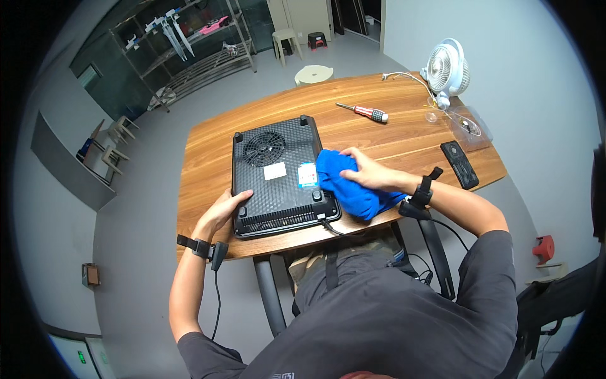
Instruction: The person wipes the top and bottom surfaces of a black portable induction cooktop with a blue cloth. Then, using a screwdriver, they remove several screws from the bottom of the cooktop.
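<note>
An induction cooker (278,192) lies upside down on the wooden table (211,148), its black underside facing up. A round fan grille, corner feet and two labels show on it. My left hand (221,210) grips its left edge near the front corner, thumb on top and the other fingers mostly hidden down the side. In my right hand (366,172) is a bunched blue cloth (356,196), pressed against the cooker's right side. The cloth hides part of that edge. A black power cord (334,228) leaves the cooker's front right corner and drops over the table edge.
Farther back lies a screwdriver (363,112) with a red and black handle. A white fan (447,69) with its cable stands at the far right corner, and a black phone-like slab (459,164) rests near the right edge. Beyond the table are a stool (314,74) and a metal rack (202,66).
</note>
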Demonstrator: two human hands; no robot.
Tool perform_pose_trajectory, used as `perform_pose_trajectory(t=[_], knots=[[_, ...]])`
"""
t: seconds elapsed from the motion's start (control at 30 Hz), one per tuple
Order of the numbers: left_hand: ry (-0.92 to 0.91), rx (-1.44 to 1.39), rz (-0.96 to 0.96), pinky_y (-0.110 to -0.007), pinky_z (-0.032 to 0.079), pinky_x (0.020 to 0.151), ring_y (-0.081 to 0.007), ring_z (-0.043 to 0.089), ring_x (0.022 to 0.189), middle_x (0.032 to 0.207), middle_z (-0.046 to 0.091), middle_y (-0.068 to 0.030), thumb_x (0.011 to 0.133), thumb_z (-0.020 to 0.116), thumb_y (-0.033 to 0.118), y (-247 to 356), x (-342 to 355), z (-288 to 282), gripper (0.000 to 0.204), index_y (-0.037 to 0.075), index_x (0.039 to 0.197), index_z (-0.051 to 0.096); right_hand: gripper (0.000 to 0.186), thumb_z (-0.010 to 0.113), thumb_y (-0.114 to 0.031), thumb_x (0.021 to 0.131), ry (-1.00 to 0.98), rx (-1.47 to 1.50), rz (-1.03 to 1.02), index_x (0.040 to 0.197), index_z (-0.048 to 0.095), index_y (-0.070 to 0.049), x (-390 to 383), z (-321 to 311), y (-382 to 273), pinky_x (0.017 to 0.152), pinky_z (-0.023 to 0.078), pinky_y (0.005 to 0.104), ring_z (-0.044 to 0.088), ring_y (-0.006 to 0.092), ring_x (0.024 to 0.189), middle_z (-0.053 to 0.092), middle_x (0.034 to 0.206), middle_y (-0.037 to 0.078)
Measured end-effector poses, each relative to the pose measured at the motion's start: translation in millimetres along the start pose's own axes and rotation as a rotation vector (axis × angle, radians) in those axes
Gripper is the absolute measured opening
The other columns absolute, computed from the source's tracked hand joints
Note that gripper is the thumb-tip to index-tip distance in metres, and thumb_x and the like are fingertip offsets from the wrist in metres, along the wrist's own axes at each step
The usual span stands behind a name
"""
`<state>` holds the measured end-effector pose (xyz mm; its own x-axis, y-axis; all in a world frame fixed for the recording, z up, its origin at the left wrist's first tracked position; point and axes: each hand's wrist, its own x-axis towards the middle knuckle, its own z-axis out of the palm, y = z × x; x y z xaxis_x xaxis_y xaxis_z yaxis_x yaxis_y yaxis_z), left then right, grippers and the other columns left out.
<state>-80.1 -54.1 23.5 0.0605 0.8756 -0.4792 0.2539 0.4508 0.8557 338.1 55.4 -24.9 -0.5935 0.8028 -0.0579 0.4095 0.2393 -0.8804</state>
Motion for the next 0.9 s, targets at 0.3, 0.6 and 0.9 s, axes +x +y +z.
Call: perform_pose_trajectory(t=[0.3,0.6,0.9], knots=[[0.073,0.232,0.018,-0.038,0.041,0.118,-0.029,0.052,0.139,0.149,0.052,-0.0259,0.095,0.074,0.051,-11.8,16.8,3.5,0.096,-0.016,0.152,0.037,0.101,0.074,-0.049,0.093,-0.087,-0.213,0.147,0.162,0.016,-0.005,-15.9,22.6,-48.0,0.119,0.038,0.0557,0.041,0.058,0.14,0.03,0.15,0.042],[0.135,0.648,-0.09,-0.053,0.039,0.117,-0.0498,0.036,0.143,0.144,0.033,-0.0404,0.082,0.069,0.081,5.0,12.6,26.0,0.133,-0.028,0.146,0.029,0.103,0.072,-0.05,0.093,-0.136,-0.301,0.26,0.163,0.011,-0.004,-27.0,3.1,-57.2,0.118,0.04,0.0561,0.041,0.0602,0.139,0.027,0.151,0.045],[0.172,0.735,0.005,-0.057,0.036,0.119,-0.055,0.034,0.143,0.145,0.031,-0.0434,0.078,0.072,0.082,2.3,11.8,36.7,0.136,-0.02,0.153,0.022,0.081,0.063,-0.038,0.099,0.039,-0.324,0.241,0.159,0.019,-0.005,-9.9,10.2,-29.6,0.115,0.041,0.0606,0.043,0.062,0.135,0.03,0.149,0.045]])
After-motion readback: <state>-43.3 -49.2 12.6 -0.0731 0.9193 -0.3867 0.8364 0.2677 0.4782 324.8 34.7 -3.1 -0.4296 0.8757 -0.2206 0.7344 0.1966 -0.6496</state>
